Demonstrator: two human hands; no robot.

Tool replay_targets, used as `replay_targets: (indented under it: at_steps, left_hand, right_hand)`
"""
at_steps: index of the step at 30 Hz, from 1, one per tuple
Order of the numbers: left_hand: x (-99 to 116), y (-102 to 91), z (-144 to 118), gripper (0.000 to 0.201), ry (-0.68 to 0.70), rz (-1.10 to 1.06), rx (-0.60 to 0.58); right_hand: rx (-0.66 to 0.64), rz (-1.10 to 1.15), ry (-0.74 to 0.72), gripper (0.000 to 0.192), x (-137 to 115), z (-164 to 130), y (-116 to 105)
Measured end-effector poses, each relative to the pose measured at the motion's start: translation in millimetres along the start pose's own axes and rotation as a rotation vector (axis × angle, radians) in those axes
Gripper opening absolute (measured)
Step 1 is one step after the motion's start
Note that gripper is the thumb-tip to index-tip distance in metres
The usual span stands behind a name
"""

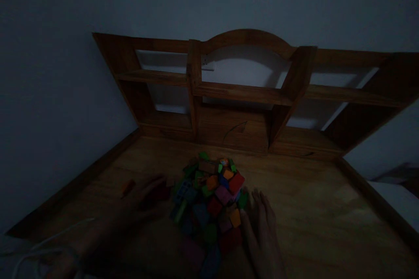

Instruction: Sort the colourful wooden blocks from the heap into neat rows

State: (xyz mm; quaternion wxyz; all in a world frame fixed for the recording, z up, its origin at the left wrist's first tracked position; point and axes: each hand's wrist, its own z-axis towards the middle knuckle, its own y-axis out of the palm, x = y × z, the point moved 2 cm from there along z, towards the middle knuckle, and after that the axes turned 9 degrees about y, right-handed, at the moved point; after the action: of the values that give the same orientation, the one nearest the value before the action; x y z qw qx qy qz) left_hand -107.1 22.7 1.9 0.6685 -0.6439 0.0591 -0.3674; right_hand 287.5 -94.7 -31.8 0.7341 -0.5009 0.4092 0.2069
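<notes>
A heap of coloured wooden toy blocks (214, 205) lies on the wooden tabletop in dim light, with red, green, blue, orange and purple pieces jumbled together. At the heap's right edge, my right hand (262, 226) rests with its fingers stretched out, close to a green block (242, 199) and an orange block (235, 218). My left hand (140, 202), slightly blurred, is at the left of the heap. Its thumb and fingers are apart around a dark red block (162, 193); whether they touch it is hard to see. Away to the left lies a small orange block (127, 187).
Behind the heap stands a wooden shelf unit (234, 91) with an arched top, against the wall. Raised wooden edges border the tabletop (304, 209) at both sides. A pale cable (59, 231) runs by my left forearm. A wall socket (207, 66) shows through the shelf.
</notes>
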Motion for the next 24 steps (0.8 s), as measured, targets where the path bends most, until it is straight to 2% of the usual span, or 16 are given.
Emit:
replay_targets:
  at_steps: [3, 7, 10, 13, 17, 20, 22, 24]
  left_hand:
    - [-0.1, 2.6, -6.1, 0.052, -0.010, -0.070, -0.022]
    - [-5.1, -0.1, 9.1, 0.043, -0.014, -0.081, 0.016]
    - [1.3, -7.8, 26.4, 0.044, -0.035, -0.059, 0.164]
    - [33.0, -22.1, 43.0, 0.046, -0.009, -0.066, 0.314]
    - [96.1, -27.8, 66.9, 0.045, 0.164, -0.174, 0.328]
    - [127.2, -10.8, 84.3, 0.046, 0.294, -0.312, 0.259]
    - [133.3, 5.1, 91.7, 0.049, 0.305, -0.361, 0.198]
    - [130.8, 18.1, 94.0, 0.057, 0.268, -0.362, 0.133]
  right_hand:
    - [-0.009, -0.002, 0.008, 0.062, -2.0, -0.6, -1.4]
    - [-0.011, -0.010, 0.029, 0.062, -3.4, -0.5, -2.4]
    - [-0.014, -0.033, 0.033, 0.062, -3.0, 0.2, -1.0]
    - [-0.008, -0.041, 0.033, 0.062, -3.9, 0.5, -0.5]
    - [-0.005, -0.026, 0.034, 0.063, -6.5, 0.2, -1.4]
    - [-0.001, -0.016, 0.038, 0.063, -6.1, 0.5, -1.7]
    - [-0.001, -0.020, 0.032, 0.062, -4.8, 0.9, -1.3]
    - [0.002, -0.024, 0.024, 0.061, -3.8, 1.2, -0.8]
